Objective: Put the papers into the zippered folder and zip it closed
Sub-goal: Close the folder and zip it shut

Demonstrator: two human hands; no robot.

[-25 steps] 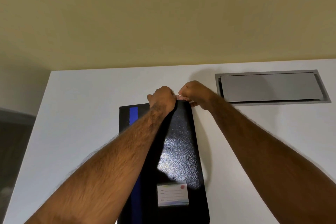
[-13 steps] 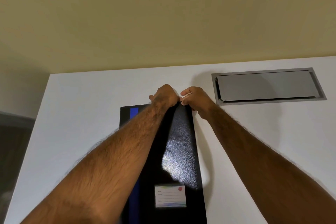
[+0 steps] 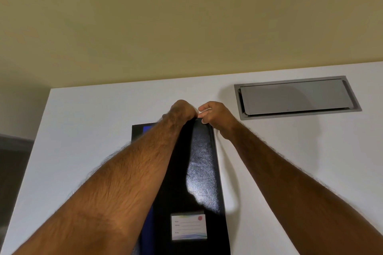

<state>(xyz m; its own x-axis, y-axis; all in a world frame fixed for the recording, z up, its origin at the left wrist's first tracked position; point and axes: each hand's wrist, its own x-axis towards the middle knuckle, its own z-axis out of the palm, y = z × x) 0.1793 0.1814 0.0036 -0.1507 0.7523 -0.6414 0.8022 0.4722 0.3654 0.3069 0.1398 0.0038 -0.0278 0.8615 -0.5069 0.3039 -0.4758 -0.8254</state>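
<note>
Both hands meet at the far edge of the black zippered folder, knuckles almost touching. The left hand is curled into a loose fist pressed down on that far edge, its fingers folded under and hidden, so whether it pinches anything there cannot be told. The right hand sits just beside it at the folder's far right corner, fingers drawn together in a narrow pinch at the corner; what lies between the fingertips is too small to make out, and it may be the zipper pull. The left forearm runs diagonally across the folder's cover and hides much of its left half, while the right forearm lies over bare tabletop to the right of the folder. The folder lies flat and lengthwise on the white table, its textured cover catching a bright glare near the middle. A blue stripe runs along its left side, and a small white label card with a red dot sits in a sleeve near its near end. To the right, well apart from the hands, a grey rectangular cable hatch is set flush in the table. A plain yellowish wall rises behind the table's far edge.
</note>
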